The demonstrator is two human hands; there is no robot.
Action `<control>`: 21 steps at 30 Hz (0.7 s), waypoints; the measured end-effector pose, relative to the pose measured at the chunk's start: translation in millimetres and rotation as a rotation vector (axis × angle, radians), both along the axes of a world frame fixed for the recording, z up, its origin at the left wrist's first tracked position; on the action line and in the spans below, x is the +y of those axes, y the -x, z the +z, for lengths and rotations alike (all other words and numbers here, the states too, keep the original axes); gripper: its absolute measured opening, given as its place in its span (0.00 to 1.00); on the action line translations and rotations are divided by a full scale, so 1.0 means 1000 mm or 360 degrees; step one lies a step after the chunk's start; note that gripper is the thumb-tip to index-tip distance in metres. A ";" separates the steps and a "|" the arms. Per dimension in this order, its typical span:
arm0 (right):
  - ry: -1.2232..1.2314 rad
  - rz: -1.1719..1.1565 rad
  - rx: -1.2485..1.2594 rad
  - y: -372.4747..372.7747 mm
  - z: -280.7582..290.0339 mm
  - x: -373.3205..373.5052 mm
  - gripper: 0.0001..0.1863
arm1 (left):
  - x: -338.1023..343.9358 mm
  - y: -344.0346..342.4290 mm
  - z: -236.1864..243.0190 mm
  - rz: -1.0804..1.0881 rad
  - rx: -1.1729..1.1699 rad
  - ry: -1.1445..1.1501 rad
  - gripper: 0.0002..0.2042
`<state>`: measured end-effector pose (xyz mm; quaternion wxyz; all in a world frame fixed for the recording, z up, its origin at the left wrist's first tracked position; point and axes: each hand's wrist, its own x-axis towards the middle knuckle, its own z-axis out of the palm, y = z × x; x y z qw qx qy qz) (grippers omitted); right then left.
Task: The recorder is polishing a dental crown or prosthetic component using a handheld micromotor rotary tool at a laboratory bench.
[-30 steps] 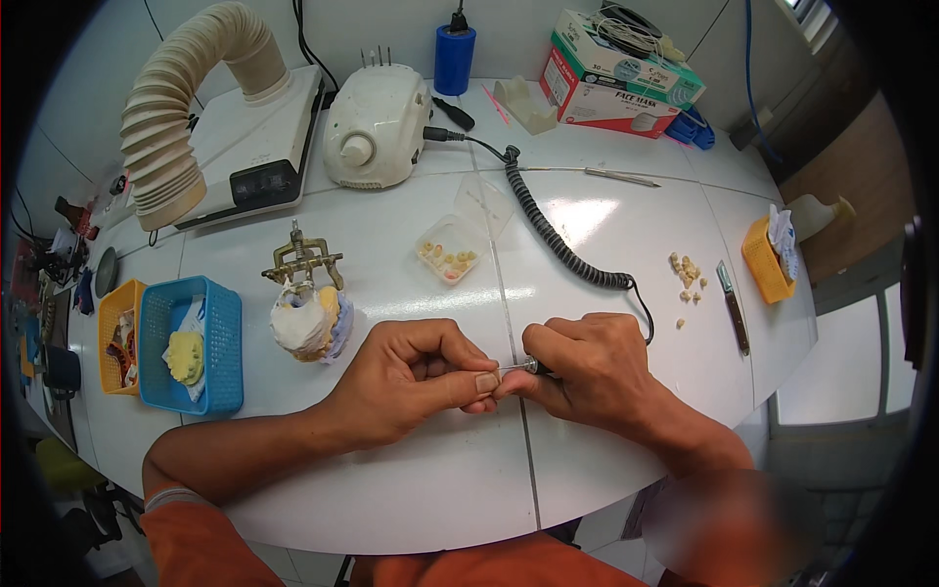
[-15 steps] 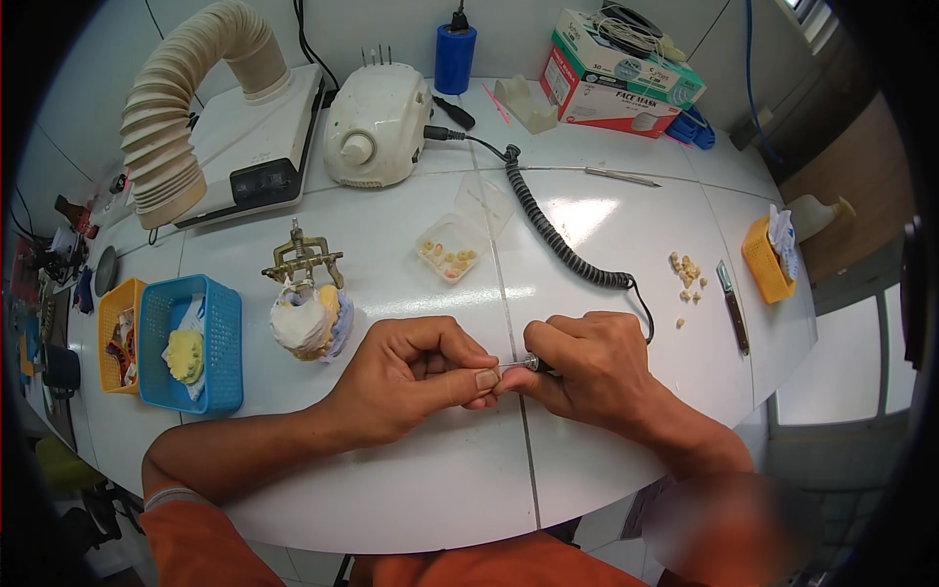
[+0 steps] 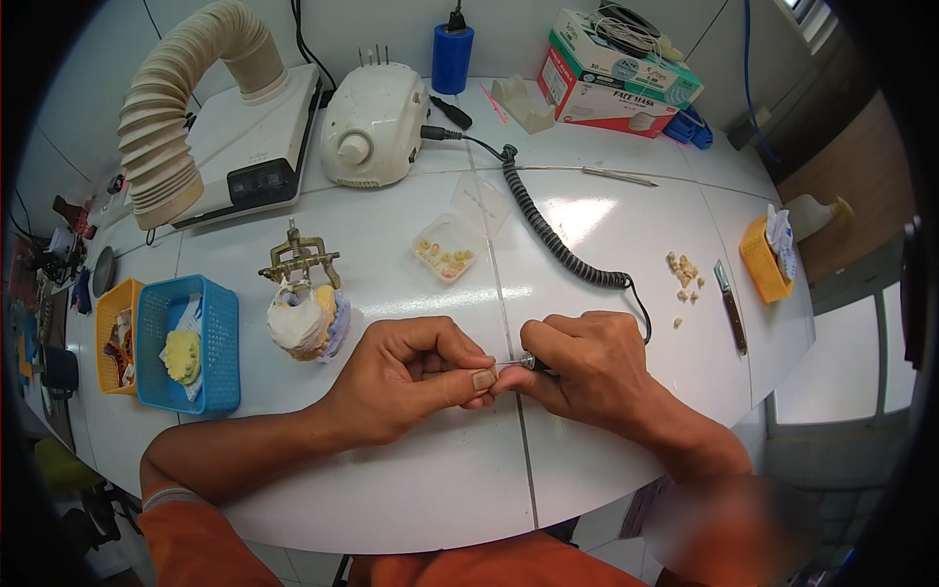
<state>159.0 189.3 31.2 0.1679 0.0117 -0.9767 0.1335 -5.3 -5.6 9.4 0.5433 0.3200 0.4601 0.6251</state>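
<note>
My right hand (image 3: 595, 367) is closed around a rotary handpiece (image 3: 531, 361), its thin bur pointing left. The tip of the bur meets the pinched fingertips of my left hand (image 3: 416, 377); the small thing they may hold is hidden. The handpiece's coiled black cord (image 3: 553, 235) runs back to a white control unit (image 3: 370, 132) with a round knob. Left of my hands stands a dental cast (image 3: 301, 323) in a brass articulator (image 3: 297, 258). Beyond my left hand is a small clear box (image 3: 423, 256) of artificial teeth.
Blue (image 3: 231, 342) and yellow baskets (image 3: 119, 382) stand at the left, a dust extractor with a ribbed hose (image 3: 161, 127) behind. Loose teeth (image 3: 688, 272) and a knife (image 3: 731, 308) lie at the right, near a small yellow basket (image 3: 765, 264). Mask boxes (image 3: 611, 88) stand at the back.
The whole scene has shifted very slightly left in the view. Both hands keep the same hold, the bur still at the left fingertips.
</note>
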 end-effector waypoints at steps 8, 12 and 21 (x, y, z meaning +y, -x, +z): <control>-0.0003 0.0002 0.0007 0.000 -0.001 0.000 0.27 | 0.000 0.000 0.001 0.0007 -0.0011 0.0015 0.04; 0.0005 0.0000 0.0009 0.001 -0.002 0.000 0.28 | 0.000 0.001 -0.001 0.0001 -0.0001 0.0012 0.04; 0.0004 0.0006 0.0011 0.000 -0.002 0.001 0.28 | 0.001 -0.001 0.000 0.0031 0.0011 0.0039 0.02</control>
